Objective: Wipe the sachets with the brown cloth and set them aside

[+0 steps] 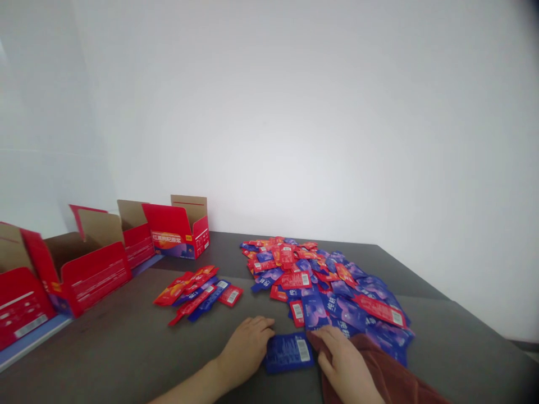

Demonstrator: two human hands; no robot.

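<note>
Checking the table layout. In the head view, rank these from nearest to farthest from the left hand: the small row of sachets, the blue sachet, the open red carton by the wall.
1. Blue sachet: touching the left hand, on its right.
2. Small row of sachets: ahead, slightly left.
3. Open red carton: far back left, by the wall.

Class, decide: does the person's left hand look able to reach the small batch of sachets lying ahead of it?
Probably yes: only bare table lies between the left hand and the small batch of sachets, close ahead.
</note>
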